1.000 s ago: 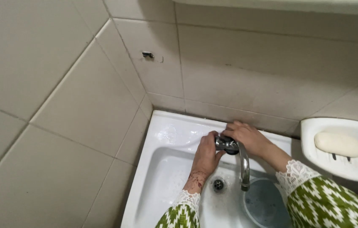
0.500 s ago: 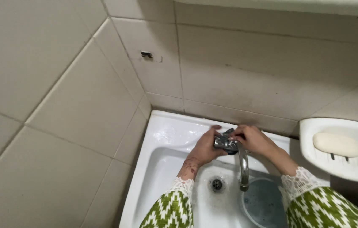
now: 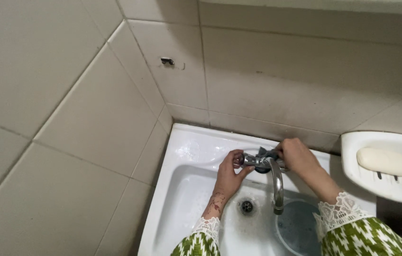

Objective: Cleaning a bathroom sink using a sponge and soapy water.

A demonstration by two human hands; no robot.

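From the head camera, a chrome tap (image 3: 263, 163) stands at the back rim of a white sink (image 3: 191, 189), its spout curving down over the basin toward the drain (image 3: 247, 206). The left hand (image 3: 230, 171) is wrapped around the tap's left end, fingers curled over the metal and clenched on it. The right hand (image 3: 297, 156) grips a dark grey cloth (image 3: 266, 153) that lies pressed on top of the tap body, just left of the knuckles. The tap thus sits between the two hands, touched from both sides. The tiled back wall (image 3: 281, 80) rises close behind the hands, and the side wall (image 3: 68, 132) closes in on the left beyond the sink's rim; open room lies forward over the basin. A round blue-grey basin (image 3: 300, 227) rests in the sink under the spout. To the right, well apart, a white soap dish (image 3: 386, 187) holds a pale bar of soap (image 3: 385, 162). Compared with half a second ago, the right hand has shifted rightward along the tap, more of the cloth shows, and the left hand has slid slightly lower on its end.
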